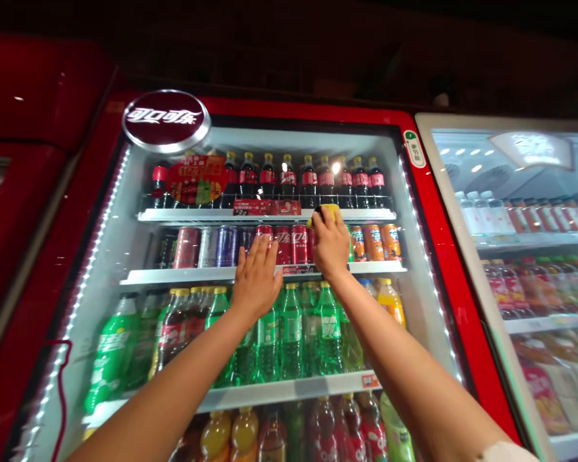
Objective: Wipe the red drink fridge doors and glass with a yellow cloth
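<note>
Protruding past right grip (332, 249): cloth (332, 210), apparently

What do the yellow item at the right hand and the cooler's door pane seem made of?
Yellow item: probably cloth or sponge, matte, showing no shine; too small to tell which. Door pane: likely glass, clear and glossy, with bright glints.

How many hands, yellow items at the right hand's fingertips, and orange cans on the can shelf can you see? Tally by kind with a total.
Left hand and right hand: 2
Yellow item: 1
Orange cans: 3
Total: 6
</note>
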